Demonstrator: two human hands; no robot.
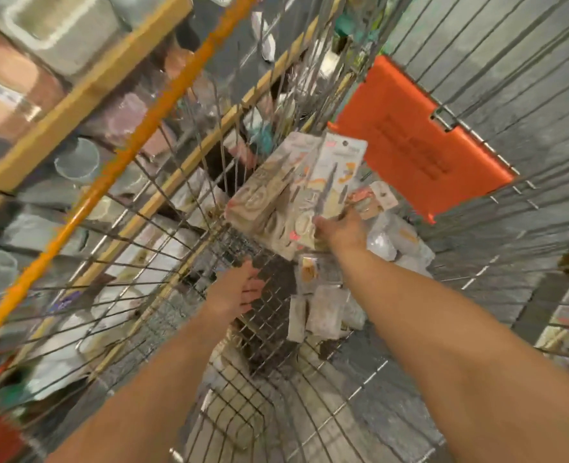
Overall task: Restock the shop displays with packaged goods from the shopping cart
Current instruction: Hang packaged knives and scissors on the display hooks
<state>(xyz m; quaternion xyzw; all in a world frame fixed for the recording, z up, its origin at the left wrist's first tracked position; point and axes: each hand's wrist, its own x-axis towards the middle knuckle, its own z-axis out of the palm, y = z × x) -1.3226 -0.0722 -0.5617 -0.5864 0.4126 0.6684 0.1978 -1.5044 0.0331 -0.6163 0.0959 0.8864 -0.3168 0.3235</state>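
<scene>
From the head view, the right hand (341, 230) grips a fanned stack of packets (296, 192) by the lower edge above the cart (276, 295); lifting them clear of the wires calls for a firm pinch. The left hand (239, 290) hangs loosely open, holding nothing. The packets are flat cream cards, blurred.

A grey tiled floor (496, 61) lies underneath, and clear plastic cups (76, 160) sit low at the left.
</scene>
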